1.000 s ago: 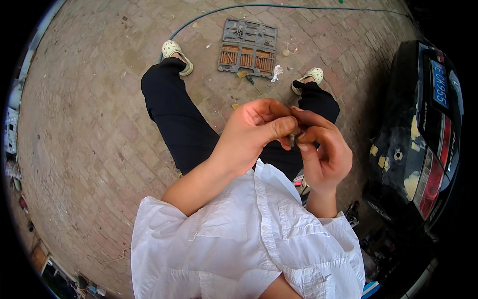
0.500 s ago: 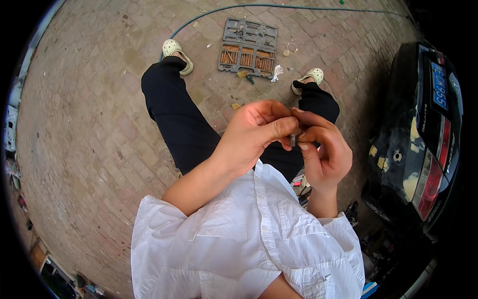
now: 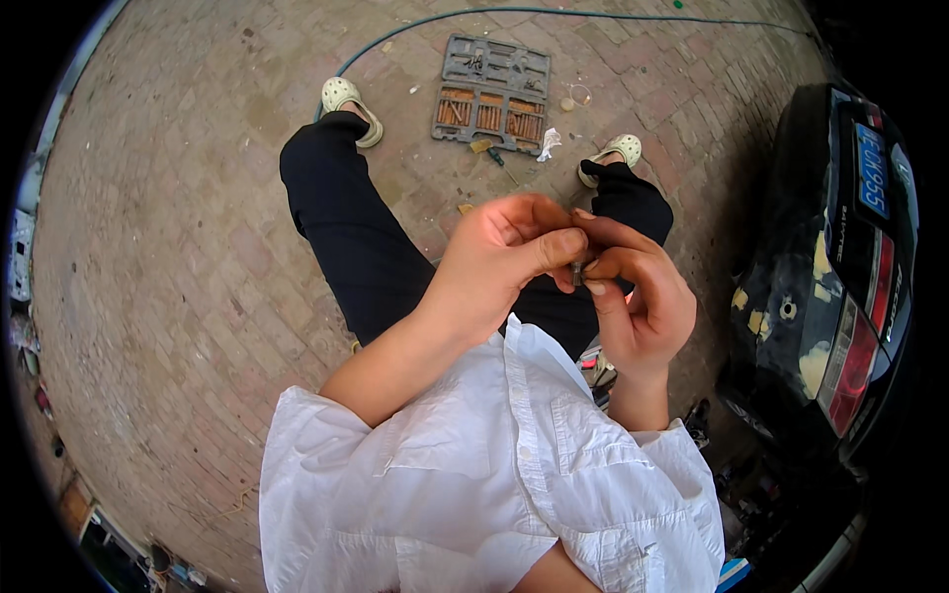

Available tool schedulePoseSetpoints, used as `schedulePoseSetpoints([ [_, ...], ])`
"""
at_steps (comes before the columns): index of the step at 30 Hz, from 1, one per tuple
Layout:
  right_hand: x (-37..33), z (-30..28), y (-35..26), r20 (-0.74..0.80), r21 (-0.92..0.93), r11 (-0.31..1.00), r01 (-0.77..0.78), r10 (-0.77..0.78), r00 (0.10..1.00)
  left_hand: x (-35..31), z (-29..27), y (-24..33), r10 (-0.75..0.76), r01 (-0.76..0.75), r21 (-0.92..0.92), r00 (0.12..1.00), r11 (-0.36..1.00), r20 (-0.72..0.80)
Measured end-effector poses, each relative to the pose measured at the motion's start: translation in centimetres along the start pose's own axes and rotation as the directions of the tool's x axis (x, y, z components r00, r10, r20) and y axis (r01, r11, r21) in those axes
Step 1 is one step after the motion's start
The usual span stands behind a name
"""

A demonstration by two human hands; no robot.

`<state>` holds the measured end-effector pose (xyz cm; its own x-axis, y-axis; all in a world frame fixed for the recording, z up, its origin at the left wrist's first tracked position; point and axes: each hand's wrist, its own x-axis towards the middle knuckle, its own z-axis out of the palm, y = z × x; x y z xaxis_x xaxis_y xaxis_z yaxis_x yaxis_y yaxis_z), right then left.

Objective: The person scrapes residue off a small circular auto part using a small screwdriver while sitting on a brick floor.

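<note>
Both hands meet over my lap around a small grey metal piece [image 3: 577, 274], short and cylinder-like, mostly covered by fingers. My left hand [image 3: 506, 249] is closed, with its thumb pressed over the upper end of the piece. From the other side my right hand [image 3: 647, 308] pinches near its lower end between thumb and curled index finger. The fingertips of both hands touch or nearly touch each other. What else may lie inside the fingers is hidden.
An open grey case [image 3: 491, 91] with rusty rod-like bits lies ahead on brick paving. Beside it are a screwdriver [image 3: 496, 156] and crumpled white paper [image 3: 550, 143]. A hose [image 3: 474, 12] curves behind. At the right stands a dark car [image 3: 820, 277] with patched paint.
My hands have shifted very slightly left. Less of the metal piece shows, and it has turned a little between the fingers.
</note>
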<state>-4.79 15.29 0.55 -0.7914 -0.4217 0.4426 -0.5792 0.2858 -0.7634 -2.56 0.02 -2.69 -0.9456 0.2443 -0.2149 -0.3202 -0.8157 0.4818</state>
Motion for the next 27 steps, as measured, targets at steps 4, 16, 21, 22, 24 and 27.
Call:
schedulePoseSetpoints([
  [4,-0.02,-0.18,0.15,0.002,0.0,1.0,0.0,0.0,1.0,0.13,-0.02,-0.07,-0.019,0.019,-0.032,1.0,0.999,0.015],
  [16,0.03,-0.35,-0.24,0.018,-0.037,0.999,-0.013,0.013,1.0,0.16,-0.04,-0.29,0.008,-0.008,0.029,1.0,1.0,0.015],
  [21,-0.06,-0.42,0.29,0.019,-0.021,1.0,-0.003,0.003,1.0,0.15,-0.15,-0.1,-0.078,0.081,-0.07,0.996,0.994,0.044],
  [22,0.0,-0.26,0.06,0.004,-0.007,1.0,-0.023,0.023,1.0,0.2,-0.08,-0.03,-0.059,0.062,-0.068,0.997,0.996,0.053],
  [24,-0.04,-0.21,-0.23,-0.016,0.031,0.998,-0.049,0.049,0.999,0.24,0.04,0.13,-0.02,0.025,-0.062,0.997,0.998,0.074],
  [27,-0.02,-0.4,-0.42,-0.017,0.095,0.993,-0.072,0.074,0.997,0.29,-0.04,0.0,-0.058,0.067,-0.095,0.994,0.993,0.097],
])
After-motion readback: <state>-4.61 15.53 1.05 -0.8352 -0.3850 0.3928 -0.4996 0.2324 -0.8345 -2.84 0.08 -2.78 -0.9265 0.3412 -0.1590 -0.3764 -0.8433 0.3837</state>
